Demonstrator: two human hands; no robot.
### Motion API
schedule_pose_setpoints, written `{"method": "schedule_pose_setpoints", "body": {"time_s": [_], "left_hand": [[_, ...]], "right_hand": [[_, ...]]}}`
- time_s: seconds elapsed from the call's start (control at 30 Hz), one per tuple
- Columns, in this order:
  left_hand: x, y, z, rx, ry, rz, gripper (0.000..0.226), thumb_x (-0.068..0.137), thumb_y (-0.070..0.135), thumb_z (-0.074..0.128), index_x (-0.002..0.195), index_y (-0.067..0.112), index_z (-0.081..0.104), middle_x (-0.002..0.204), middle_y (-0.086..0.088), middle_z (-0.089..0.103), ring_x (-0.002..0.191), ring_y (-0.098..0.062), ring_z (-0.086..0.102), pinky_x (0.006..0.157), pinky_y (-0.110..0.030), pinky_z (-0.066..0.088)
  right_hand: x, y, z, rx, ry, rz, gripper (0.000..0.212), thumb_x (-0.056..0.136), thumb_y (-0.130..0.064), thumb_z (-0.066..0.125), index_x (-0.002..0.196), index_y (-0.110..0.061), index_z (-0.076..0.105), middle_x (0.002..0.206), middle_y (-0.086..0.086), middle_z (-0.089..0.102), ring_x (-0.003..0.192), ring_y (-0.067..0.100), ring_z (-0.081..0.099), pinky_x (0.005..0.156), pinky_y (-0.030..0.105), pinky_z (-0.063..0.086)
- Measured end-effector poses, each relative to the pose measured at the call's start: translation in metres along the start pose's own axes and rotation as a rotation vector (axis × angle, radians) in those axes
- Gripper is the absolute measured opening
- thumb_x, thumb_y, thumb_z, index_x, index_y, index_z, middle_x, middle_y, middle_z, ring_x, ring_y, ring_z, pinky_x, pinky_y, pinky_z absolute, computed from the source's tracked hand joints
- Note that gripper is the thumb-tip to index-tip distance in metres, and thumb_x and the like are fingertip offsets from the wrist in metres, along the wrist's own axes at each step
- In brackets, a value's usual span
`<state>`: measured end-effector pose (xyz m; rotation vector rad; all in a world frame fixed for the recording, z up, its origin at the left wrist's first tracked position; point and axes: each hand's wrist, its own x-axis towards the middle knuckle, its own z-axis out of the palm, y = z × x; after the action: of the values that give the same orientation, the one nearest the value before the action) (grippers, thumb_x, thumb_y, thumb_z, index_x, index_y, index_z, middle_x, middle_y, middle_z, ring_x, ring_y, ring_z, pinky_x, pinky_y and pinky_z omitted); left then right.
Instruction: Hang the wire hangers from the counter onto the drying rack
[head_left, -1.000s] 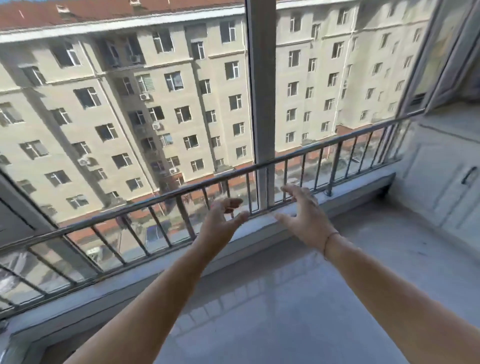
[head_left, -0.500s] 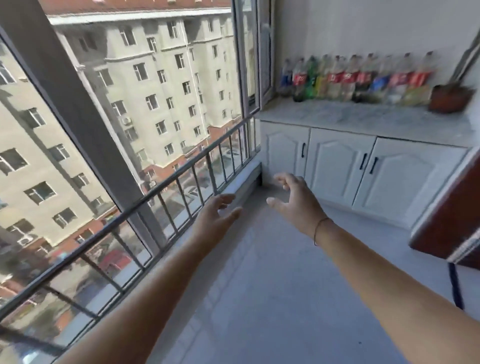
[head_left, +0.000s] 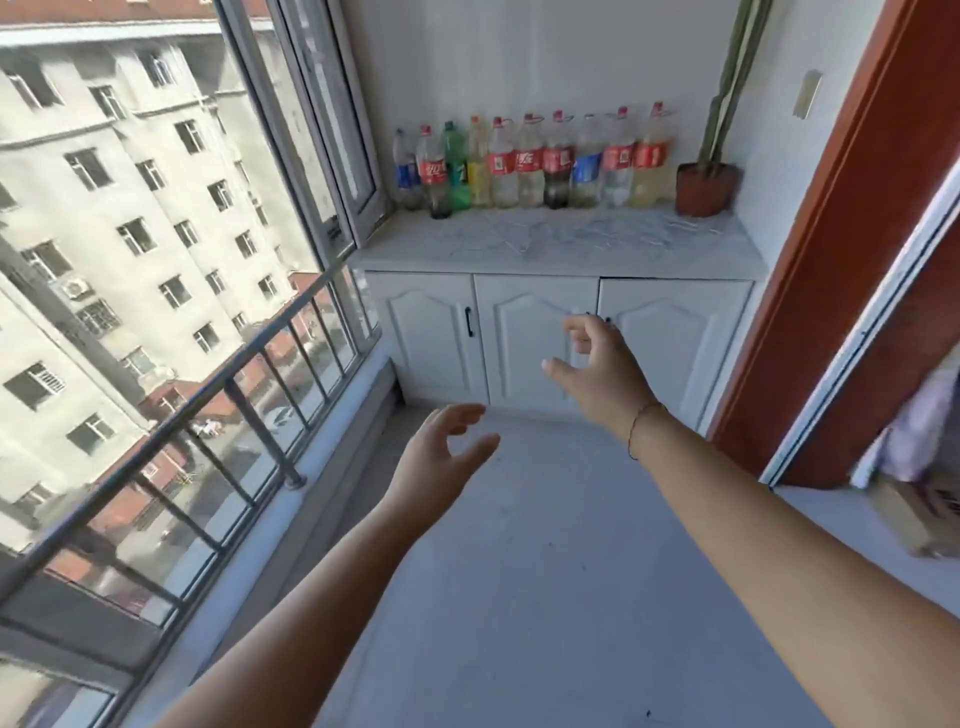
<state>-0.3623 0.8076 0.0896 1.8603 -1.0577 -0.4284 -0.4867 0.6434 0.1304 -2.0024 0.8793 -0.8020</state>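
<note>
Thin silver wire hangers (head_left: 587, 234) lie flat on the pale marble counter (head_left: 395, 252) at the far end of the balcony, hard to make out against the stone. My left hand (head_left: 436, 457) reaches forward over the floor, fingers apart and empty. Higher and further forward, in front of the white cabinet doors (head_left: 535, 338), my right hand (head_left: 602, 369) is also empty with fingers spread. Both hands are well short of the counter. No drying rack is in view.
A row of plastic drink bottles (head_left: 524, 161) stands along the counter's back, with a brown plant pot (head_left: 706, 187) at its right end. A metal railing (head_left: 260, 358) and windows run along the left. A red-brown door frame (head_left: 831, 234) borders the right.
The view has swung right, from the window and railing to the cabinet and counter at the balcony's end. Both hands stayed out in front, empty, the right one now higher.
</note>
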Motion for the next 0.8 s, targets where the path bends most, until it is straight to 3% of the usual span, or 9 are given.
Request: {"method": "schedule_pose_setpoints", "body": {"time_s": [0.27, 0.53, 0.67, 0.8], "left_hand": [[0.139, 0.032, 0.092, -0.046, -0.012, -0.039, 0.032, 0.083, 0.035, 0.065, 0.114, 0.035, 0.059, 0.115, 0.016, 0.06, 0.106, 0.002, 0.053, 0.087, -0.02, 0.039], [0.255, 0.029, 0.146, -0.05, -0.05, -0.09, 0.033, 0.083, 0.037, 0.065, 0.115, 0.034, 0.059, 0.114, 0.019, 0.06, 0.107, 0.004, 0.053, 0.084, -0.014, 0.038], [0.325, 0.02, 0.171, -0.063, -0.086, -0.083, 0.032, 0.083, 0.038, 0.064, 0.115, 0.035, 0.058, 0.114, 0.02, 0.06, 0.107, 0.005, 0.053, 0.086, -0.02, 0.038], [0.405, 0.015, 0.191, -0.08, -0.125, -0.052, 0.034, 0.085, 0.039, 0.062, 0.118, 0.034, 0.057, 0.117, 0.02, 0.059, 0.11, 0.005, 0.052, 0.086, -0.014, 0.037]], "right_hand": [[0.151, 0.083, -0.063, -0.024, 0.02, 0.023, 0.045, 0.081, -0.019, 0.065, 0.122, -0.013, 0.049, 0.124, 0.01, 0.047, 0.115, 0.019, 0.049, 0.095, 0.025, 0.037], [0.272, 0.152, -0.087, -0.028, 0.076, 0.033, 0.045, 0.081, -0.017, 0.065, 0.123, -0.01, 0.05, 0.124, 0.011, 0.048, 0.109, 0.017, 0.049, 0.086, 0.016, 0.032], [0.33, 0.189, -0.091, -0.046, 0.098, 0.06, 0.043, 0.081, -0.02, 0.064, 0.122, -0.014, 0.05, 0.118, 0.007, 0.046, 0.101, 0.011, 0.045, 0.086, 0.021, 0.034], [0.397, 0.218, -0.098, -0.065, 0.111, 0.101, 0.043, 0.083, -0.02, 0.061, 0.124, -0.016, 0.048, 0.118, 0.004, 0.044, 0.103, 0.013, 0.046, 0.086, 0.023, 0.035]]}}
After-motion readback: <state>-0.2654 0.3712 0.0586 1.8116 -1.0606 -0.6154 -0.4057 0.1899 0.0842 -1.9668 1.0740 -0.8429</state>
